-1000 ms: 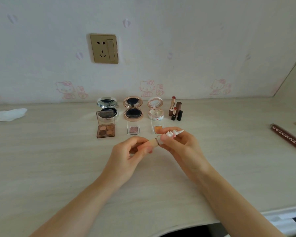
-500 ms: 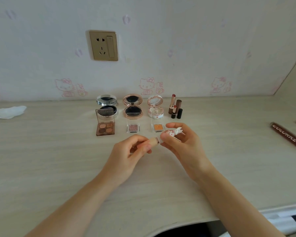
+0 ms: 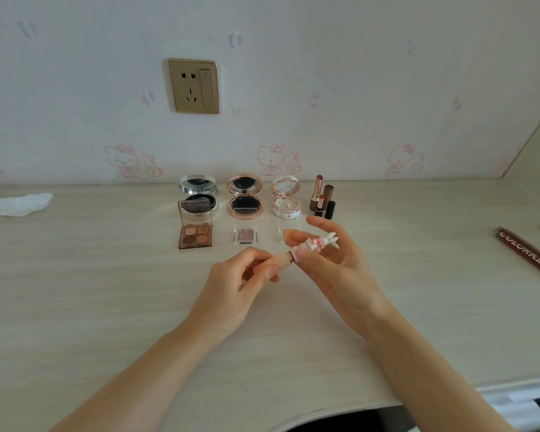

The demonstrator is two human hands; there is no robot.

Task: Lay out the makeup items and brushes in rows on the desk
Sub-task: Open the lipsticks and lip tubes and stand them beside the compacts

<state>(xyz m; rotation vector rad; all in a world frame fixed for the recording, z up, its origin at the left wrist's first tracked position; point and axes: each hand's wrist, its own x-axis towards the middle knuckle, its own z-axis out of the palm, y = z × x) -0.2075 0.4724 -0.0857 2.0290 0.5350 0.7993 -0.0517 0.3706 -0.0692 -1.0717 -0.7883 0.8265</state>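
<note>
At the centre of the frame, the left hand (image 3: 234,286) has its fingertips curled round the peach-coloured body of a small makeup tube (image 3: 286,257), while the right hand (image 3: 331,260) pinches the tube's white cap (image 3: 317,243), topped with a rabbit figure and pink bow, between thumb and middle finger; its forefinger is lifted clear. The tube is held just above the pale wooden desk (image 3: 106,291).

Just beyond the hands, two rows stand in the upper middle: a four-pan eyeshadow palette (image 3: 195,235), a pink single shadow (image 3: 245,235) and an orange one (image 3: 289,233) partly hidden by fingers; behind them three open compacts (image 3: 244,196) and a cluster of lipsticks (image 3: 322,198). At the right edge lies a brown tube (image 3: 526,252); upper left, a crumpled tissue (image 3: 18,204).
</note>
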